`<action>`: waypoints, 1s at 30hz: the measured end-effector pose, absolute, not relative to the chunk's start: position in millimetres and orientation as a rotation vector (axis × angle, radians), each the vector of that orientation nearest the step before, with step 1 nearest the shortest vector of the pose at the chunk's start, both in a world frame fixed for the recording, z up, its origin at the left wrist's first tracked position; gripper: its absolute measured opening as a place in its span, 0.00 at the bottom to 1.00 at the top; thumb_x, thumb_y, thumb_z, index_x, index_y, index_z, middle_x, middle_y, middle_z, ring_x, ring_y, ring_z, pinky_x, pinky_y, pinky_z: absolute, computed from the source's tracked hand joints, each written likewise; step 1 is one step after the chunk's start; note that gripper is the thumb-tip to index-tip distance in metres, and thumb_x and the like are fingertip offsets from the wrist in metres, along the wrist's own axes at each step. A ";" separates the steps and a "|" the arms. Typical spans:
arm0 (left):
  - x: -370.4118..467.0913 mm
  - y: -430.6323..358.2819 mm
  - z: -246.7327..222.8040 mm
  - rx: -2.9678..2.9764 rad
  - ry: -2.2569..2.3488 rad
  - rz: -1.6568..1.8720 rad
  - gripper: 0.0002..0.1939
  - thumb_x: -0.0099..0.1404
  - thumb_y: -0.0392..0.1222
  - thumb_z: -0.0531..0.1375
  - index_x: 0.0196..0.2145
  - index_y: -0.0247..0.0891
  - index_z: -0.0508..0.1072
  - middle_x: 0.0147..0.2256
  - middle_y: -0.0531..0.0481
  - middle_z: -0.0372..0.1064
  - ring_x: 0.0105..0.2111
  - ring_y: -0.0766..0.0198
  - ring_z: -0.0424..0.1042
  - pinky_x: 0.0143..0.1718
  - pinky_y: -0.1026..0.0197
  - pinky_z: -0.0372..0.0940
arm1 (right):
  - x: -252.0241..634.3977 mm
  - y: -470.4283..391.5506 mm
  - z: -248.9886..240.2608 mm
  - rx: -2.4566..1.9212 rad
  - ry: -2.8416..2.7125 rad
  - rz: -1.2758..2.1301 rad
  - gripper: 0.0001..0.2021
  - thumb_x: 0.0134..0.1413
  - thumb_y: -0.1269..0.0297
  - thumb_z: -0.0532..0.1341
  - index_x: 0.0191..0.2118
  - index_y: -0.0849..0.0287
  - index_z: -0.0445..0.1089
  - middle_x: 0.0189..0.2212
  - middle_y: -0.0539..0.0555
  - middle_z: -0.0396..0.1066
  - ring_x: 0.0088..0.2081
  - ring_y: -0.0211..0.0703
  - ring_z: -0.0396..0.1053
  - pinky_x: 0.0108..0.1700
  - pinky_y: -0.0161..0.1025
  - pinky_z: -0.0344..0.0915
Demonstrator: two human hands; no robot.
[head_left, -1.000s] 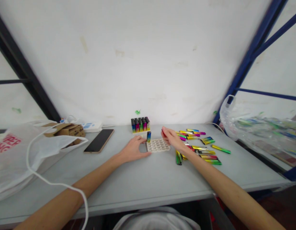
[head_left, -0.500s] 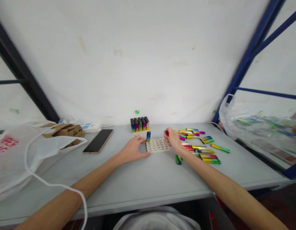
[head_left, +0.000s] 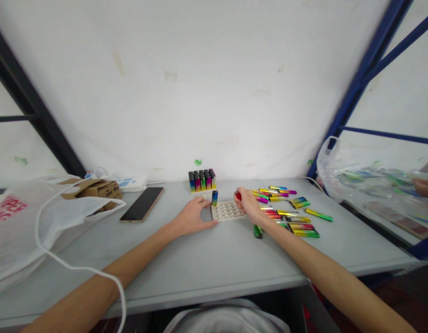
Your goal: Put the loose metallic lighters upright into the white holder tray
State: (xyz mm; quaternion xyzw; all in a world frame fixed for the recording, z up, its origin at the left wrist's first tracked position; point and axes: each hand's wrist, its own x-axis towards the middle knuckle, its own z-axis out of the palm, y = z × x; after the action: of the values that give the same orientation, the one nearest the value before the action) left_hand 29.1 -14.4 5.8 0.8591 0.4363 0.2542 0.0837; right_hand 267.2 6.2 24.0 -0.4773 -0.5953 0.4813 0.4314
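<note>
A white tray (head_left: 228,212) with rows of round holes lies on the grey table. One blue and yellow lighter (head_left: 214,198) stands upright at its back left corner. My left hand (head_left: 195,216) rests at the tray's left edge, thumb and fingers spread apart, the fingertips by that lighter. Above the tray's right side, my right hand (head_left: 247,203) is closed on a red lighter (head_left: 238,195), mostly hidden by the fingers. Several shiny coloured lighters (head_left: 300,219) lie loose to the right. Behind, a second block of upright lighters (head_left: 202,181) stands near the wall.
A phone (head_left: 142,204) lies on the left, beside a brown carton (head_left: 101,192) and a white plastic bag (head_left: 30,222) with a white cable (head_left: 78,267) across it. At the right edge, another person's hand (head_left: 425,188) is over clear bags beyond the blue frame.
My right hand has shifted slightly left over the tray with the red lighter. My left hand has stayed in place. The other person's hand has come further into view.
</note>
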 end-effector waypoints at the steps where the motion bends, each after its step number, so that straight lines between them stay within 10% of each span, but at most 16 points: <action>1: 29.1 -14.7 6.0 2.564 1.298 0.763 0.24 0.58 0.57 0.69 0.47 0.39 0.77 0.43 0.43 0.72 0.46 0.48 0.73 0.52 0.49 0.69 | 267.3 7.0 23.0 -1.182 -1.523 1.185 0.26 0.66 0.44 0.47 0.19 0.53 0.53 0.13 0.44 0.46 0.16 0.35 0.44 0.20 0.35 0.43; 9: 28.6 -13.0 3.6 2.567 1.279 0.777 0.25 0.58 0.58 0.69 0.48 0.39 0.78 0.43 0.43 0.73 0.46 0.47 0.73 0.52 0.48 0.69 | 268.4 4.0 25.4 -0.970 -1.834 0.872 0.28 0.70 0.38 0.48 0.46 0.57 0.71 0.25 0.47 0.66 0.27 0.40 0.66 0.31 0.36 0.62; 12: 28.1 -12.0 2.1 2.560 1.287 0.790 0.26 0.57 0.59 0.69 0.48 0.39 0.78 0.43 0.42 0.74 0.45 0.45 0.74 0.52 0.47 0.69 | 267.8 0.0 29.8 -0.938 -1.935 0.608 0.24 0.67 0.40 0.55 0.39 0.58 0.74 0.35 0.55 0.74 0.38 0.44 0.71 0.42 0.38 0.66; 18: 28.4 -13.8 3.2 2.555 1.282 0.794 0.26 0.58 0.57 0.70 0.49 0.41 0.78 0.44 0.43 0.74 0.46 0.47 0.74 0.52 0.48 0.70 | 266.4 -7.2 34.2 -1.013 -1.999 0.577 0.20 0.66 0.45 0.61 0.34 0.57 0.76 0.25 0.50 0.74 0.27 0.41 0.68 0.32 0.36 0.62; 30: 29.1 -10.8 1.9 2.544 1.293 0.764 0.26 0.57 0.60 0.69 0.47 0.39 0.78 0.41 0.43 0.74 0.45 0.47 0.73 0.51 0.48 0.69 | 252.2 1.9 23.0 -0.976 -2.189 0.402 0.15 0.71 0.52 0.60 0.39 0.56 0.75 0.34 0.55 0.81 0.34 0.46 0.76 0.38 0.37 0.63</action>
State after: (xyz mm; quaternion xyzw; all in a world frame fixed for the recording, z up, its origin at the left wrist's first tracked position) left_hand 29.1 -10.8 1.9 0.8573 0.4358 0.2575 0.0936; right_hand 252.2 1.9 23.0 -0.3764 -0.8445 0.1552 0.3480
